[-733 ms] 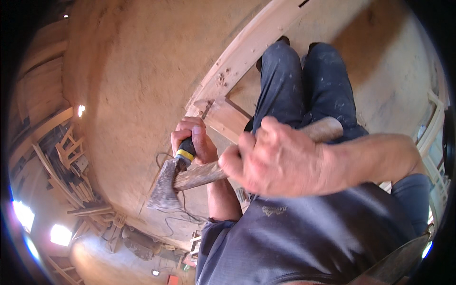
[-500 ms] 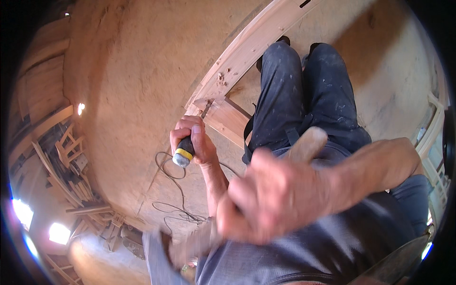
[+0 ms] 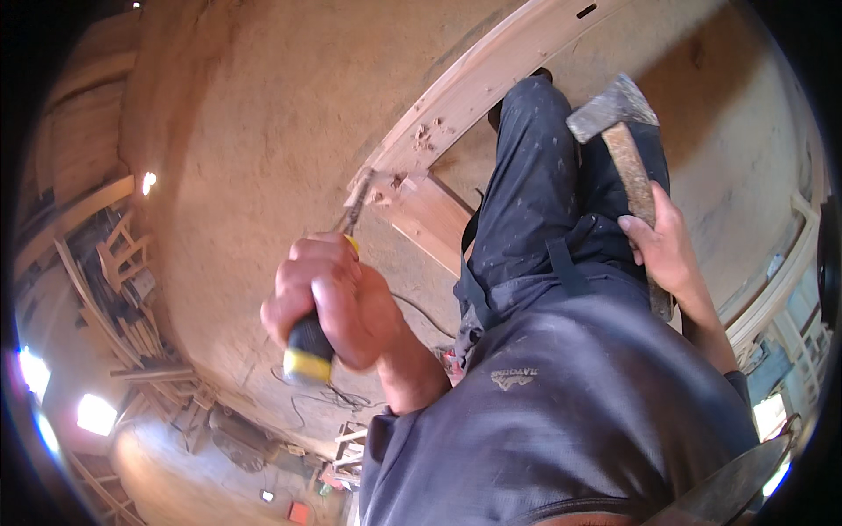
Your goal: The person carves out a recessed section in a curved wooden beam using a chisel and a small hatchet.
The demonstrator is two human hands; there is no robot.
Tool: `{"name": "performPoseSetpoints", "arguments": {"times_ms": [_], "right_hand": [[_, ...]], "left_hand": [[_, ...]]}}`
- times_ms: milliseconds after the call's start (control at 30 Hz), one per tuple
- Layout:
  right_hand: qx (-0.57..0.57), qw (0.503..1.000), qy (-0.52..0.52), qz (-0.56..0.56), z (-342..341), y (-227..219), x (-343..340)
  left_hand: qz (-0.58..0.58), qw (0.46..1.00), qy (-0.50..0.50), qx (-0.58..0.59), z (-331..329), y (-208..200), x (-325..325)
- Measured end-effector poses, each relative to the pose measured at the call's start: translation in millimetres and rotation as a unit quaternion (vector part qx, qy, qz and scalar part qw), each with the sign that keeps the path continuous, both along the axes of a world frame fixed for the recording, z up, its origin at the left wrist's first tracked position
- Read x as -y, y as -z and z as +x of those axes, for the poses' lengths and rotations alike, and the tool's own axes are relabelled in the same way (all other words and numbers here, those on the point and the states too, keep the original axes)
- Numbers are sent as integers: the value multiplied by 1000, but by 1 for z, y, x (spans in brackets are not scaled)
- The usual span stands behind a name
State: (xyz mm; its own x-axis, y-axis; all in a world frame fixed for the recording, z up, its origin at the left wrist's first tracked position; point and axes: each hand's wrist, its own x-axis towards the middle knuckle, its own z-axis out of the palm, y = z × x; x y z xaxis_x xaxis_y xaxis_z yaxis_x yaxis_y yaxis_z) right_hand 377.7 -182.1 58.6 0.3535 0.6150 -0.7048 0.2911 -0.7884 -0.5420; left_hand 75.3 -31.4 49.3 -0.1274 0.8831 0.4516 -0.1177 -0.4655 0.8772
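My left hand (image 3: 324,298) is closed round the black and yellow handle of a chisel (image 3: 309,342). The chisel's metal blade points away from me, toward the end of a long pale wooden board (image 3: 474,74); I cannot tell whether its tip touches the wood. A second wooden piece (image 3: 430,210) meets the board there at an angle. Over my right thigh, my right hand (image 3: 664,237) grips a hatchet (image 3: 611,110) by its worn wooden handle, the steel head up and away from me.
Wood chips (image 3: 428,133) lie on the board, which has a dark slot (image 3: 586,11) at its far end. My legs (image 3: 535,167) are beside the board. A cable (image 3: 338,399) curls on the earthen floor. Wooden frames and offcuts (image 3: 132,263) are stacked at the left.
My right hand has swung the hatchet from close in front of my chest out to the right, over my thigh. My left hand has come nearer with the chisel, moving left.
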Motion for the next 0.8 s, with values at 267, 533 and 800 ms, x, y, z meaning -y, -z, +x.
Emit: {"name": "performPoseSetpoints", "arguments": {"times_ms": [267, 533, 800], "right_hand": [[-28, 999, -42, -10, -6, 8, 16], [31, 978, -202, 50, -27, -2, 6], [30, 976, -212, 35, -32, -5, 8]], "left_hand": [[-147, 978, 117, 89, -45, 45, -26], [-71, 992, -97, 47, -40, 53, -28], [-86, 994, -36, 56, -29, 55, -14]]}}
